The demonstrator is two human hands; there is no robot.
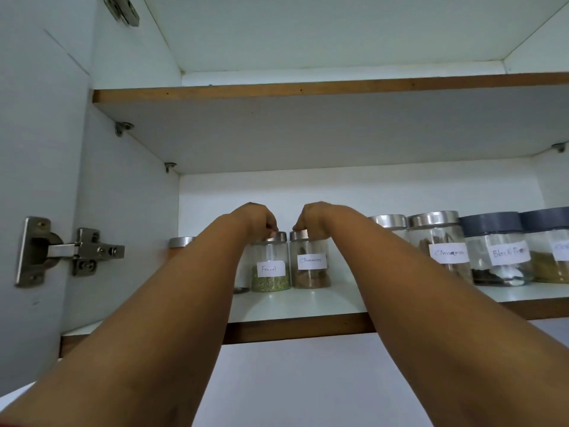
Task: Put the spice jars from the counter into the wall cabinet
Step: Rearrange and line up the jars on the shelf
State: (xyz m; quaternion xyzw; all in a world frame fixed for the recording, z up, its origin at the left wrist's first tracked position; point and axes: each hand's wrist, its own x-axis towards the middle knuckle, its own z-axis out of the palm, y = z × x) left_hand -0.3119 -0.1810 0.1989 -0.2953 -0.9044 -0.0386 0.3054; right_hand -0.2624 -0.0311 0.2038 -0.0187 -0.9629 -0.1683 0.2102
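Observation:
Two small glass jars with silver lids stand side by side on the lower cabinet shelf [308, 306]. The fennel jar [270, 266] holds green seeds, and my left hand [255, 218] grips its lid from above. The cinnamon jar [311, 266] holds brown pieces, and my right hand [312, 218] grips its lid the same way. Both jars rest upright on the shelf, almost touching. Both forearms reach up into the open cabinet.
Further right stand a larger cinnamon jar [443, 251], a dark-lidded black pepper jar [502, 257] and another dark-lidded jar [551, 251]. A silver-lidded jar [181, 243] sits partly hidden behind my left arm. An upper shelf [308, 90] hangs overhead; a door hinge [70, 251] is at left.

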